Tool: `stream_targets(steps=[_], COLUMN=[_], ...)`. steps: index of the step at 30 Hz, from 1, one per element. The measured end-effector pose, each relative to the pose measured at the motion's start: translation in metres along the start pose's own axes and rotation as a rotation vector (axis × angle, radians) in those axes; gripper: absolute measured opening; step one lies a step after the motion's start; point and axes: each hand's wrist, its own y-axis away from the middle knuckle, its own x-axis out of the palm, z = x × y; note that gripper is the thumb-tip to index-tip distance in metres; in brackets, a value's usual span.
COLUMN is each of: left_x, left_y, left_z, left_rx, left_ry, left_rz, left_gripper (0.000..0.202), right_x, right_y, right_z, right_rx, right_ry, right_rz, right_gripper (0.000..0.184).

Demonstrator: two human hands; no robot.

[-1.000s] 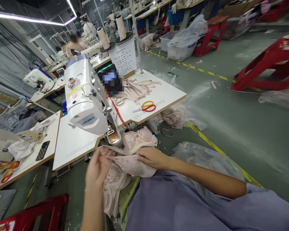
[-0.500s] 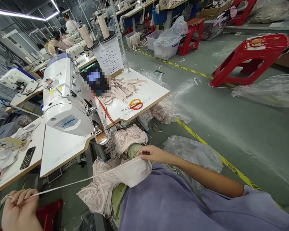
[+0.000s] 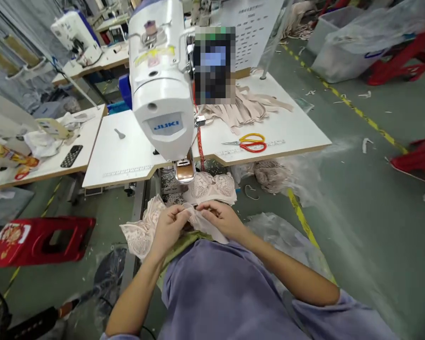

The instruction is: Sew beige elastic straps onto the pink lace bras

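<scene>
Left hand (image 3: 168, 225), outstretched a moment ago, has rejoined right hand (image 3: 221, 219); both hands' fingers clamp the pale pink lace garment (image 3: 141, 232).

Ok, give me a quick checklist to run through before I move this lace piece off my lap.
1. Both hands gripping: ok. The left hand and right hand pinch the lace piece close together.
2. Fabric off the floor: cannot tell. Its left part hangs past the lap.
3. Space in front of the sewing machine free: not ok. A second lace garment lies there.
4. Scissors out of the way: ok. They lie on the table, to the right of the machine.
5. Needle threaded: cannot tell, too small to see.
</scene>
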Motion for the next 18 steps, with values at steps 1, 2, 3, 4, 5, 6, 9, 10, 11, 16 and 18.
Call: stream_targets(steps=[1, 2, 3, 4, 5, 6, 9, 10, 11, 16, 18], left_x=[0.003, 0.004, 0.005, 0.005, 0.005, 0.005, 0.000, -0.002, -0.004, 0.010, 0.027], left_y=[0.003, 0.004, 0.005, 0.004, 0.002, -0.001, -0.013, -0.017, -0.021, -0.022, -0.020], left_z=[-0.001, -0.002, -0.003, -0.005, -0.006, -0.006, -0.003, 0.001, 0.007, 0.051, 0.067], left_rx=[0.019, 0.044, 0.072, 0.101, 0.126, 0.142, 0.207, 0.231, 0.231, -0.007, -0.059], left_ry=[-0.063, -0.143, -0.233, -0.322, -0.397, -0.450, -0.529, -0.498, -0.409, 0.176, 0.267], left_rz=[0.027, 0.055, 0.085, 0.109, 0.129, 0.150, 0.195, 0.156, 0.097, 0.053, 0.107], left_gripper=[0.022, 0.022, 0.023, 0.025, 0.027, 0.028, 0.024, 0.020, 0.017, 0.032, 0.045], right_x=[-0.002, -0.005, -0.008, -0.011, -0.014, -0.017, -0.026, -0.029, -0.031, -0.012, 0.008], right_y=[-0.003, -0.005, -0.008, -0.010, -0.012, -0.014, -0.021, -0.023, -0.025, -0.032, -0.030], right_z=[0.005, 0.009, 0.013, 0.017, 0.020, 0.022, 0.019, 0.014, 0.007, -0.028, -0.035], right_rx=[-0.012, -0.026, -0.041, -0.055, -0.063, -0.065, -0.047, -0.029, -0.002, 0.227, 0.200], right_ry=[0.017, 0.055, 0.107, 0.167, 0.225, 0.277, 0.382, 0.382, 0.352, -0.062, -0.078], right_rz=[0.012, 0.019, 0.031, 0.053, 0.085, 0.128, 0.230, 0.215, 0.157, -0.362, -0.430], right_gripper=[0.036, 0.037, 0.036, 0.034, 0.031, 0.027, 0.023, 0.021, 0.019, 0.020, 0.021])
